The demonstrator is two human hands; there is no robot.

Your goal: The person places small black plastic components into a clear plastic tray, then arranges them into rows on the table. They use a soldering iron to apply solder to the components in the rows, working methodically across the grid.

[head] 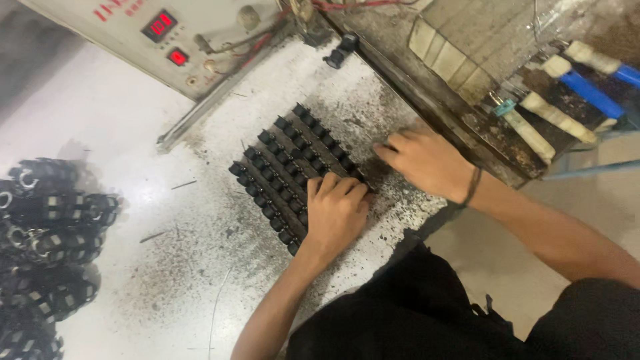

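**Two hands on the rows of small black parts**

Four slanted rows of small black parts (pixel 288 170) lie on the worn white table (pixel 200 267), approx. in its middle. Each part is a little rounded block w/ a dark matte surface, and the rows stand tight beside each other.

The left hand (pixel 335 212) rests on the near end of the rows, palm down, fingers curled and pressing on the parts; it is not closed around any of them. The right hand (pixel 425 161) lies just right of the rows, fingers stretched flat, the tips touching the end of the far rows. A thin dark band is on its wrist.

Around the rows the table surface is scratched and dusted w/ black grains. Far left of the rows is a pile of black ring-shaped pieces (pixel 47 253) w/ pale metal bits. Behind the rows stands a grey control box (pixel 160 40) w/ two red displays. Right of the rows, a dirty metal tray (pixel 480 73) holds tools w/ blue handles (pixel 590 93).
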